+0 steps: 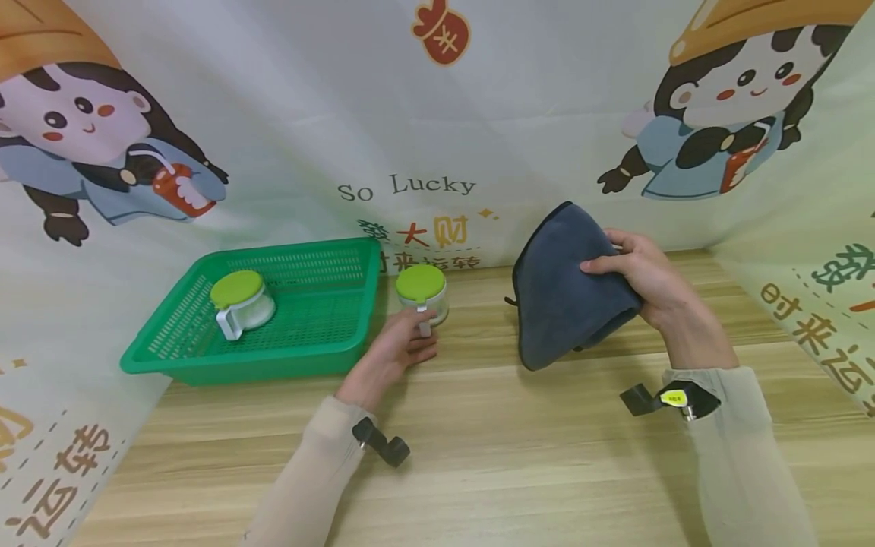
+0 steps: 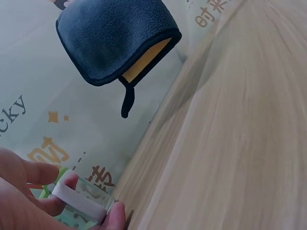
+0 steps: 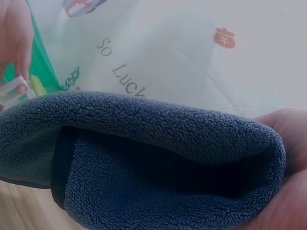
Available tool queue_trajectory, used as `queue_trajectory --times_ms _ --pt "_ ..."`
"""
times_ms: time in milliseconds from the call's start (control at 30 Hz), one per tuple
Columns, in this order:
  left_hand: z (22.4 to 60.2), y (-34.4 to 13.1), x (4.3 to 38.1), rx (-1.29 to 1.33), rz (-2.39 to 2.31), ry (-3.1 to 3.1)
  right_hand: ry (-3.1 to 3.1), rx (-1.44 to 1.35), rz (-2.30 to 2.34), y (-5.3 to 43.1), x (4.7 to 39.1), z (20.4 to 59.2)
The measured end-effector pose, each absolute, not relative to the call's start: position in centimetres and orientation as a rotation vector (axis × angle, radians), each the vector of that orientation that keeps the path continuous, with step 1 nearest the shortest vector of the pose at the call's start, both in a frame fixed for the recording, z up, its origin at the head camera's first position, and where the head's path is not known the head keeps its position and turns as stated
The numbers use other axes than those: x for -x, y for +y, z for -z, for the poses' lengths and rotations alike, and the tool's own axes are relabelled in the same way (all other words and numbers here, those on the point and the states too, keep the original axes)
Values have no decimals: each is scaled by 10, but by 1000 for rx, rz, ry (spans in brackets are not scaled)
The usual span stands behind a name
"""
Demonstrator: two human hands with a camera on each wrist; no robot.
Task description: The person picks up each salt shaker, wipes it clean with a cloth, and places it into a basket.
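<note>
My left hand (image 1: 391, 351) grips the white handle of a clear seasoning jar (image 1: 420, 286) with a green lid, which stands upright on the table beside the basket. In the left wrist view, a finger hooks through the handle (image 2: 79, 202). Held up in the air by my right hand (image 1: 645, 275) is a folded dark grey-blue towel (image 1: 566, 287), thumb in front and fingers behind. Its black hanging loop (image 2: 127, 100) dangles, and a strip of yellow underside shows in the left wrist view. From the right wrist, the fold of the towel (image 3: 144, 115) hides much of the scene.
To the left stands a green plastic basket (image 1: 266, 369) with slotted walls. Inside it sits a second green-lidded jar (image 1: 237, 290), handle toward me. The wood-grain table (image 1: 492, 456) meets a printed cloth backdrop (image 1: 301, 137) behind and at both sides.
</note>
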State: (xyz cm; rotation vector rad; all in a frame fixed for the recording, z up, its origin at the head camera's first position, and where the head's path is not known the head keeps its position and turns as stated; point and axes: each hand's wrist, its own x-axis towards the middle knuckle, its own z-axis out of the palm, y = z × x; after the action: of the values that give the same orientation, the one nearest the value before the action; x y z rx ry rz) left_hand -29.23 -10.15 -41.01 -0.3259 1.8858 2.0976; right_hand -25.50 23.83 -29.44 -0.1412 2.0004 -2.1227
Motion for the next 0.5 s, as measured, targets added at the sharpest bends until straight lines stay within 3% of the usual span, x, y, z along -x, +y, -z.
queue_trajectory --times_ms 500 --pt "405 -108 290 385 -2171 1924 2010 155 2110 236 254 293"
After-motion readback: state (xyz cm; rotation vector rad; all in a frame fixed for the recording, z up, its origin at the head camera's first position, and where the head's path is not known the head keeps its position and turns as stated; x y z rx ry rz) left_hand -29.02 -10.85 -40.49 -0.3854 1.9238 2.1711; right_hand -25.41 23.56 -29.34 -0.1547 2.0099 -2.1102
